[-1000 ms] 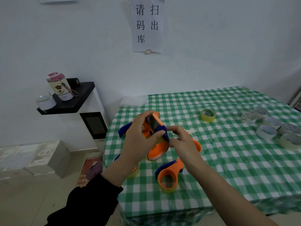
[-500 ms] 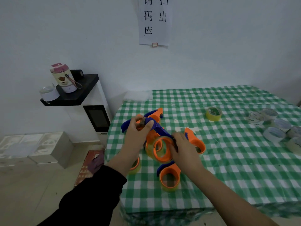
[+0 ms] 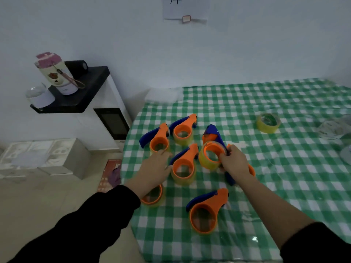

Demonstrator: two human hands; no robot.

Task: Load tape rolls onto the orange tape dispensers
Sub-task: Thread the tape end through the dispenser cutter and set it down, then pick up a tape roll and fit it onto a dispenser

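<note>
Our right hand (image 3: 234, 165) is clamped on the loaded orange dispenser (image 3: 211, 154), fingers curled round the rim of its ring. It holds the tool tipped up on edge, so the blue handle (image 3: 213, 130) points away from us. The yellow tape roll (image 3: 206, 165) sits round the ring and looks fully seated, so we judge the step in hand to be setting this one down among the others. To do that well we should keep the grip on the ring rather than on the tape and lower it flat. We should also steer clear of the hidden dispenser (image 3: 251, 170) lying under our palm, which touches the loaded orange dispenser or very nearly; we cannot tell which. Our left hand (image 3: 153, 169) is just left of the loaded orange dispenser, fingers straight and holding nothing, beside the middle dispenser (image 3: 183, 168), and could steady that neighbour. The back dispenser (image 3: 183, 130) and the back-left dispenser (image 3: 158, 142) lie behind and left of the loaded orange dispenser. The front dispenser (image 3: 205, 213) lies nearer to us, and a half-covered dispenser (image 3: 152, 196) shows under our left wrist. Well right of the loaded orange dispenser and farther back, a loose yellow roll (image 3: 267, 123) lies on the green checked tablecloth (image 3: 284, 177), with clear rolls (image 3: 332, 128) beyond.
</note>
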